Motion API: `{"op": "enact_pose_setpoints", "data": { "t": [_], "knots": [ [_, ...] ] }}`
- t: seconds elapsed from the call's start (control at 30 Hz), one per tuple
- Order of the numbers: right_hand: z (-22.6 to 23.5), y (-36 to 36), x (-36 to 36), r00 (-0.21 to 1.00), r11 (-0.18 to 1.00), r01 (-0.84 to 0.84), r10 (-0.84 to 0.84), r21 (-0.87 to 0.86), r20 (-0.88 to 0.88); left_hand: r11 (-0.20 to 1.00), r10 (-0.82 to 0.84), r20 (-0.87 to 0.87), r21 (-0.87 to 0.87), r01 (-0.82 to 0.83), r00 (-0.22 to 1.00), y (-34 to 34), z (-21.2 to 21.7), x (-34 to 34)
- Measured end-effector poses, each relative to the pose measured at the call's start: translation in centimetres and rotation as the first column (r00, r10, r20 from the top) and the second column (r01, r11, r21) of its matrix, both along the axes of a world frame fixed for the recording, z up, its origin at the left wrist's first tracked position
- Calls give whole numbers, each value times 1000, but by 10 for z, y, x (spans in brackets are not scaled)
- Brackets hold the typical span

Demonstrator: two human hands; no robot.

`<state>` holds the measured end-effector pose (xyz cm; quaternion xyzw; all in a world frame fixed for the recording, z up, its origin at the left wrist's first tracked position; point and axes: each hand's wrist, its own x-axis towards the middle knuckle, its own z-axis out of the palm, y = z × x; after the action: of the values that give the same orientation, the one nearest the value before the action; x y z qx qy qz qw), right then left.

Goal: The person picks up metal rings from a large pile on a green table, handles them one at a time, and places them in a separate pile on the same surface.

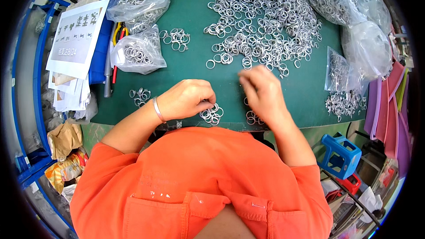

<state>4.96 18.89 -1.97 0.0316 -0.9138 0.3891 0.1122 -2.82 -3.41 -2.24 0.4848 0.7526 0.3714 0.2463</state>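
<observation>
My left hand (189, 98), with a band on its wrist, is closed, fingertips pinched just above a small pile of silver-coloured metal rings (212, 114). Whatever it may hold is hidden. At the near edge of the big heap of rings (265, 22) is my right hand (264, 92), bent and somewhat blurred at the fingertips, so its grip is unclear. Another small group of rings (253, 117) lies partly hidden beneath that hand. Two more little groups sit to the left: one near my left forearm (140, 97), one farther back (176, 39).
Clear plastic bags of rings stand at the back left (137, 53) and back right (367, 48) of the green table (190, 9). Small metal parts (344, 105) lie at the right edge. Pliers (118, 33) and a printed sheet (77, 37) are at the left; a blue stool (340, 154) stands below right.
</observation>
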Motion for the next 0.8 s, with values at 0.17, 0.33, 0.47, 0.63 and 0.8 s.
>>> {"op": "enact_pose_setpoints", "data": {
  "t": [0.17, 0.33, 0.47, 0.63, 0.8],
  "knots": [
    [-11, 12, -15, 999, 993, -2, 8, 119, -51, 996, 42, -24, 84, -40, 999, 10, 9, -8],
    [-14, 14, -18, 991, 990, 135, -135, 45, 5, 955, 257, -168, 197, -223, 952, 35, 2, -21],
    [-20, 12, -17, 997, 989, 75, -70, 129, -42, 936, 295, -195, 256, -241, 936, 59, -10, -23],
    [-17, 13, -6, 984, 995, 88, -95, -52, -154, 936, 291, -137, 245, -252, 947, 63, -11, -20],
    [1, 13, 8, 990, 972, 114, -128, -203, -59, 945, 284, -229, 232, -231, 931, 76, -15, -10]
  ]
}}
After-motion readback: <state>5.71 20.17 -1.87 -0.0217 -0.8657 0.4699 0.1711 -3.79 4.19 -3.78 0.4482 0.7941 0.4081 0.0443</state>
